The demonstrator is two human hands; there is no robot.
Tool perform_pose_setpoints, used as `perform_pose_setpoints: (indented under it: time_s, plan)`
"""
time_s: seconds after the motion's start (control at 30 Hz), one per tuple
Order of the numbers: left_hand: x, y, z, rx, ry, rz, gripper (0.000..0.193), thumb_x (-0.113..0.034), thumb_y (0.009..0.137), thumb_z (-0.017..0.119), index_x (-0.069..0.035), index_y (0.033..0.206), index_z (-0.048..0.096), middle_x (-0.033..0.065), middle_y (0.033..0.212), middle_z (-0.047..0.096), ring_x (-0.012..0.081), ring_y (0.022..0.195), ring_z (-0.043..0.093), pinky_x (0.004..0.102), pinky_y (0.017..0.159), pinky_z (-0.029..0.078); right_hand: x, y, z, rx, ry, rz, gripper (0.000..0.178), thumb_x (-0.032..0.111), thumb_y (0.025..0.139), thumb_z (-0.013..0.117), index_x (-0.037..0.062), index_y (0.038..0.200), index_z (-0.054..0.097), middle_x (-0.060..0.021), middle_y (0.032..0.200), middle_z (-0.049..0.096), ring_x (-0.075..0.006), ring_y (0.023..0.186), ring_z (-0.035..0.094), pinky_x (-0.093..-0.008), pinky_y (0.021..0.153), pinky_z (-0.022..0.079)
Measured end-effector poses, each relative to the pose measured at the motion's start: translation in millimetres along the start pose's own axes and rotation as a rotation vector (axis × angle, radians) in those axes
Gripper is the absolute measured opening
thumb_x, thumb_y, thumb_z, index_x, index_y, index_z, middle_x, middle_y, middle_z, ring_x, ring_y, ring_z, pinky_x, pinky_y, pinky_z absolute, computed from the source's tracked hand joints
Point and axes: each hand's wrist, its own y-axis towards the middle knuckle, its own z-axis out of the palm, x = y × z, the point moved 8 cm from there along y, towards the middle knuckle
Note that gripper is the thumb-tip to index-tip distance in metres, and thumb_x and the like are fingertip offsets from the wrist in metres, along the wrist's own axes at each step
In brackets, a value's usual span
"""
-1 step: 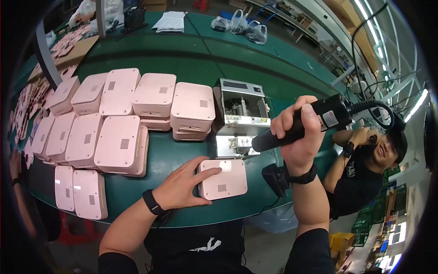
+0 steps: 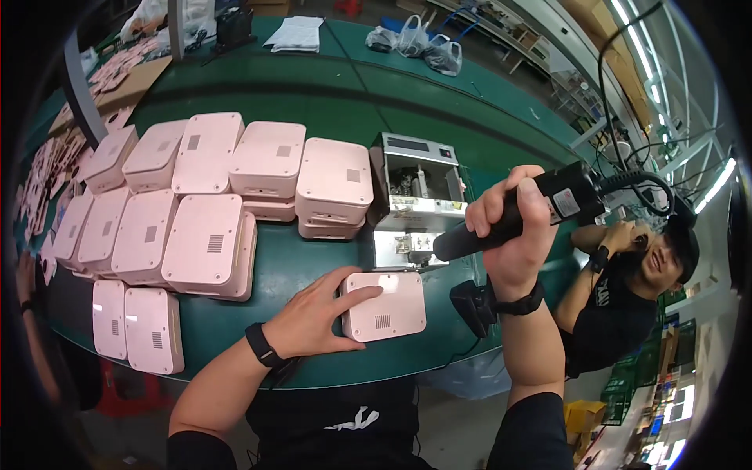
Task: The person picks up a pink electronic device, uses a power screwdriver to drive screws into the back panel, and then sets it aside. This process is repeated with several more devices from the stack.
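Slight upward shift of the stacked boxes (image 2: 205, 243) and the machine (image 2: 427, 206) within the frame since the earlier picture; both hands keep their pose. I have the left hand (image 2: 313, 309) clamped on the pink box (image 2: 399, 313) at lower centre, thumb at its near edge, index finger on top. I have the right hand (image 2: 517, 243) closed around the driver (image 2: 568, 196), right of centre. The hands are apart. Machine, centre: open-topped; contains a mechanism (image 2: 419, 184), details hard to make out. Bags (image 2: 411, 39), top centre: contents indistinct. The driver's tip overlaps the machine in view; I cannot tell whether they touch. Lower boxes (image 2: 269, 210) are partly hidden under upper ones. Count: one held box; eleven uppermost boxes at left, in rows of five, four and two; one driver; one machine; three bags.
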Motion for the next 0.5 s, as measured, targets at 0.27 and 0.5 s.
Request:
perform_pose_setpoints:
  time_s: [0.27,0.5]
  plan:
    - [11.7,0.6,-0.9,-0.078,-0.027,0.056,0.082,-0.027,0.065,0.087,-0.021,0.138,0.051,0.0173,0.139,0.042,0.0389,0.125,0.049,0.0444,0.103,0.046,-6.6,-32.6,21.8,0.045,0.103,0.204,0.023,0.031,0.097,0.048,0.0076,0.101,0.047,-0.0038,0.062,0.046,-0.0146,0.05,0.045,-0.0317,0.054,0.043]
    - [14.6,-3.5,2.8,-0.088,-0.048,0.056,0.082,-0.024,0.064,0.087,-0.02,0.138,0.051,0.0185,0.138,0.042,0.0391,0.124,0.05,0.0436,0.103,0.046,33.2,-72.3,76.9,0.219,0.085,0.032,0.038,0.043,0.091,0.056,0.0093,0.098,0.039,-0.0028,0.062,0.047,-0.0145,0.044,0.044,-0.0325,0.049,0.042]
